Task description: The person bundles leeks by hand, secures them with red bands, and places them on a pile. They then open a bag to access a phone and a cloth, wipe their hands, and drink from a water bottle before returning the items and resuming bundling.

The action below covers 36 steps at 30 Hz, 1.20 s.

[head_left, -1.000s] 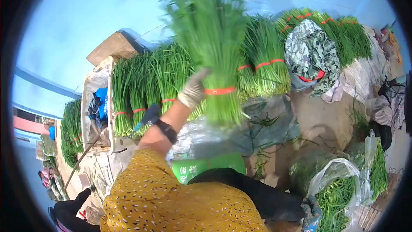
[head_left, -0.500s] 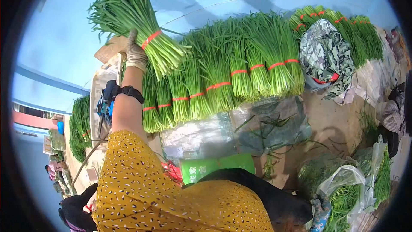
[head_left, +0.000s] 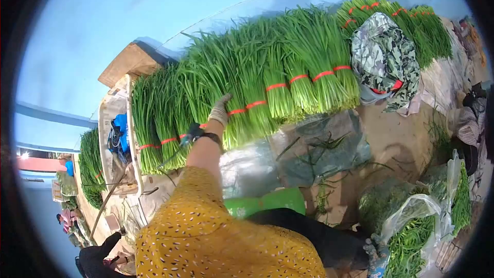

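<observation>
Right of the white crate [head_left: 115, 102], our left hand [head_left: 219, 111] is by a long bunch [head_left: 237, 127] pointing away, and we can't tell if our grip is closed.

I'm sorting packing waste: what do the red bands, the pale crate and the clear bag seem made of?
Red bands: flat, bright strips; perhaps rubber or plastic tape. Pale crate: probably hard plastic, given its smooth-looking, stiff rim. Clear bag: apparently thin plastic, from its shiny, wrinkled, see-through film.
</observation>
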Motion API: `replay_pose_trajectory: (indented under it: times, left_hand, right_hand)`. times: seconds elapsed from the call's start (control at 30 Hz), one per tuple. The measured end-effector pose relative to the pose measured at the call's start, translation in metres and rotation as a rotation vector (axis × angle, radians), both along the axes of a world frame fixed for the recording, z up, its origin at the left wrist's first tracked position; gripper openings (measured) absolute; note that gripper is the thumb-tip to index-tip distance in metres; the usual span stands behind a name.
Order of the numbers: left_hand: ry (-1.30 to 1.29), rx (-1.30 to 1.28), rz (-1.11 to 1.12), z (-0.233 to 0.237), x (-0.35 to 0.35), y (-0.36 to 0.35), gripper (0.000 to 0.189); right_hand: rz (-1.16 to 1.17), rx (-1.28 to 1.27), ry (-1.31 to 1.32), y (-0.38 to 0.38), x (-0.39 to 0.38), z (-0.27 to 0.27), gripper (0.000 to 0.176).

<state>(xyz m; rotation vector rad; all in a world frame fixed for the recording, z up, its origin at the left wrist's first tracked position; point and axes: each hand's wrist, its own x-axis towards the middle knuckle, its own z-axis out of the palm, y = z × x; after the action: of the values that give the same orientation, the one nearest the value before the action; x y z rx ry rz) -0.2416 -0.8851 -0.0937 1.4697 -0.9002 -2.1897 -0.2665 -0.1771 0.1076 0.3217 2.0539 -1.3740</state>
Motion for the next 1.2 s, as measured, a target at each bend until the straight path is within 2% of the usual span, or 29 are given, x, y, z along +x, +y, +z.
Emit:
replay_pose_trajectory:
  times: [0.07, 0.1, 0.13, 0.2, 0.23, 0.27, 0.3, 0.37, 0.4, 0.5, 0.63, 0.7, 0.8, 0.9, 0.93, 1.03, 1.1, 1.13, 1.2]
  left_hand:
    - [0.051, 0.011, -0.085, 0.018, -0.007, -0.008, 0.055]
    - [0.072, 0.016, -0.125, 0.021, -0.008, -0.012, 0.055]
    - [-0.096, -0.077, -0.092, 0.004, -0.010, -0.018, 0.061]
    - [-0.025, -0.081, -0.059, -0.052, -0.004, -0.031, 0.066]
    - [0.015, -0.082, -0.046, -0.066, -0.005, -0.031, 0.068]
    - [0.022, 0.020, -0.007, -0.013, -0.007, -0.005, 0.070]
    - [-0.152, -0.052, -0.015, -0.013, -0.014, -0.008, 0.073]
    - [-0.507, -0.197, -0.030, -0.025, -0.017, -0.025, 0.080]
    - [-0.500, -0.255, -0.064, -0.035, -0.009, -0.031, 0.101]
    - [-0.919, -0.886, -0.053, -0.008, -0.029, -0.008, 0.108]
    - [-1.154, -0.965, -0.473, 0.042, -0.074, 0.041, 0.118]
    - [-1.248, -0.897, -0.606, 0.042, -0.096, 0.048, 0.116]
    - [-1.363, -0.830, -0.676, 0.042, -0.117, 0.051, 0.114]
    - [-1.341, -0.813, -0.697, 0.044, -0.112, 0.042, 0.113]
    - [-1.297, -0.806, -0.684, 0.065, -0.109, 0.049, 0.110]
    - [-1.267, -0.856, -0.637, 0.062, -0.097, 0.026, 0.102]
    - [-1.252, -1.183, -0.390, 0.054, -0.092, 0.008, 0.082]
    - [-1.186, -1.249, -0.378, 0.050, -0.094, -0.006, 0.075]
    - [-1.117, -1.302, -0.438, 0.056, -0.107, -0.032, 0.065]
  right_hand:
    - [0.046, -0.071, -0.224, -0.006, -0.008, 0.015, 0.040]
    - [0.038, -0.036, -0.199, -0.017, -0.007, 0.020, 0.041]
    - [0.034, -0.001, -0.175, -0.033, -0.005, 0.026, 0.043]
    - [0.056, 0.031, -0.157, -0.044, -0.006, 0.029, 0.044]
    - [0.034, -0.080, -0.222, -0.032, -0.009, 0.019, 0.044]
    - [0.007, -0.190, -0.281, -0.012, -0.013, 0.004, 0.044]
    - [-0.023, -0.300, -0.340, 0.001, -0.015, -0.005, 0.044]
    - [-0.069, -0.153, -0.327, -0.022, -0.019, 0.014, 0.043]
    - [-0.090, -0.080, -0.323, -0.036, -0.018, 0.024, 0.043]
    - [0.133, -0.030, -0.014, -0.053, -0.008, 0.035, 0.042]
    - [0.047, 0.007, -0.058, -0.060, -0.003, 0.038, 0.043]
    - [0.052, 0.087, -0.100, -0.072, -0.005, 0.043, 0.043]
    - [0.000, -0.063, -0.100, -0.065, -0.001, 0.025, 0.043]
    - [0.138, -0.122, -0.102, -0.054, -0.010, 0.011, 0.043]
    - [0.123, -0.111, -0.073, -0.056, -0.012, 0.011, 0.043]
    - [0.062, -0.069, -0.009, -0.057, -0.007, 0.022, 0.043]
    - [0.018, -0.030, 0.019, -0.056, 0.000, 0.026, 0.043]
    - [0.013, 0.054, -0.089, -0.048, 0.000, 0.023, 0.043]
    - [-0.007, -0.002, -0.079, -0.040, 0.006, 0.020, 0.041]
